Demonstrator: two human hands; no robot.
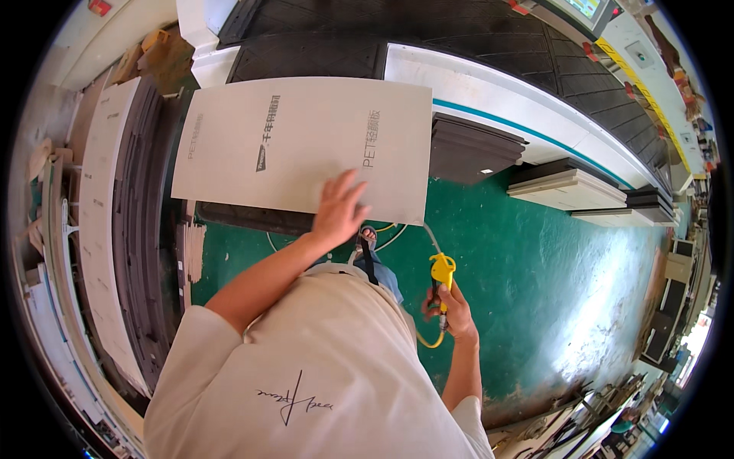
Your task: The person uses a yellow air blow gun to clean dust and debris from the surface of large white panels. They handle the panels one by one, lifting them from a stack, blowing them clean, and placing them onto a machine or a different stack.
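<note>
The pale panel (306,145) is positioned flat in front of the machine bed (489,80), above a dark board (256,217) that is exposed along its near edge. The left hand (341,208) is placed over the panel's near edge, right of centre, with the fingers spread apart and nothing gripped; whether the surface is touched cannot be told. The yellow air gun (443,268) is held in the right hand (457,312), below the panel's near right corner; the grip is closed around its body, while some fingertips are extended loosely to the left. The nozzle (433,238) is directed up towards that corner, and the yellow hose (432,344) is looped beneath the hand. Whether the trigger is pressed cannot be determined.

The step in hand is judged to be surface cleaning or checking of the panel. For further blowing, the nozzle should be angled across the face, with the left hand kept clear.
</note>
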